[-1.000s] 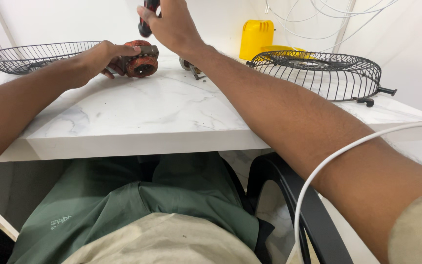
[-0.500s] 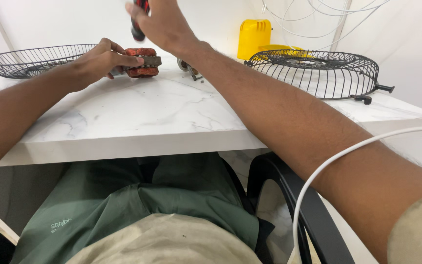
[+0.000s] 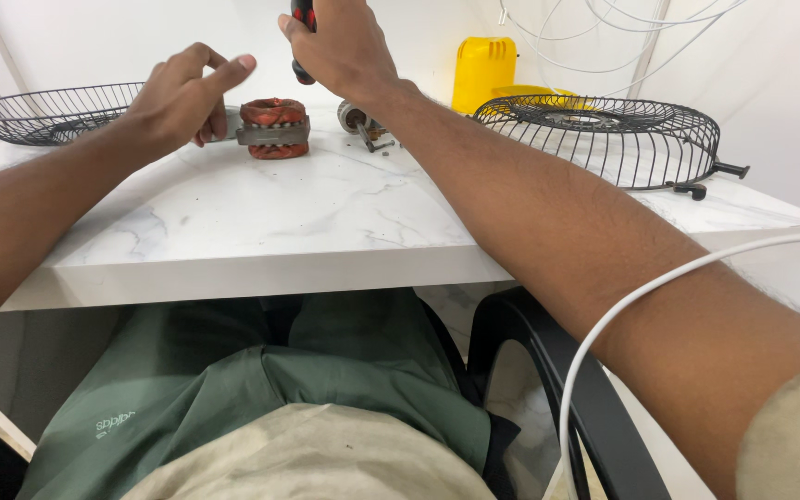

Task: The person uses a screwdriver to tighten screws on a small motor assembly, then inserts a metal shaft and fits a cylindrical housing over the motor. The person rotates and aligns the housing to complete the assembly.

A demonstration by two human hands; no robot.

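A fan motor stator [image 3: 273,128] with reddish copper windings and a grey metal core lies flat on the white marble table [image 3: 307,213]. My left hand [image 3: 182,97] hovers just left of it with fingers loosely spread, holding nothing that I can see. My right hand [image 3: 340,42] is raised behind the stator and grips a red-and-black tool handle [image 3: 303,37], likely a screwdriver, pointing down. A small metal motor part [image 3: 363,122] lies right of the stator.
A black wire fan guard [image 3: 604,134] rests at the right of the table, another guard [image 3: 43,111] at the far left. A yellow plastic fan body [image 3: 488,74] stands at the back. A white cable [image 3: 641,296] crosses my right arm. A black chair [image 3: 548,389] is below.
The stator was turned from on edge to lying flat, and my left hand has let go of it and lifted away. My right hand stayed raised with the tool.
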